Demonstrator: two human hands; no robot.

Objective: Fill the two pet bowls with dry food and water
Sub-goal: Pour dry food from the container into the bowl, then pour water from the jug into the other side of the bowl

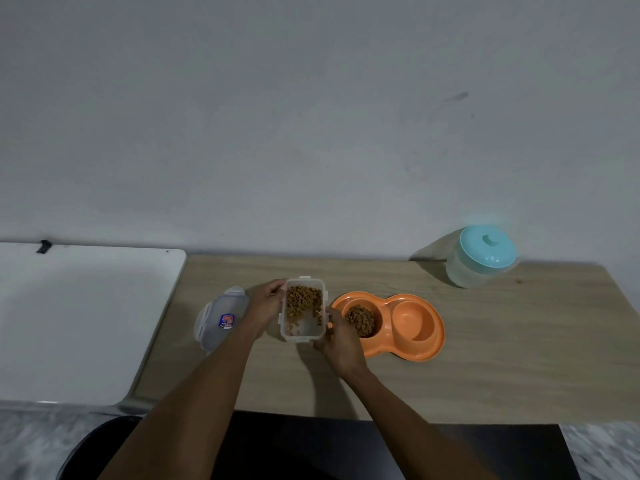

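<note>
The orange double bowl (429, 344) was set on the tabletop (485, 358), dry food (361, 320) in its left well. Just left, a clear food box (306, 330) was gripped at its sides by the curled left hand (266, 306) and right hand (341, 344).

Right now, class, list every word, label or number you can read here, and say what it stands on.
Sticker on the clear lid: blue and red, print too blurred to read.
No text visible on the food container, orange double bowl or teal-lidded jar.
</note>
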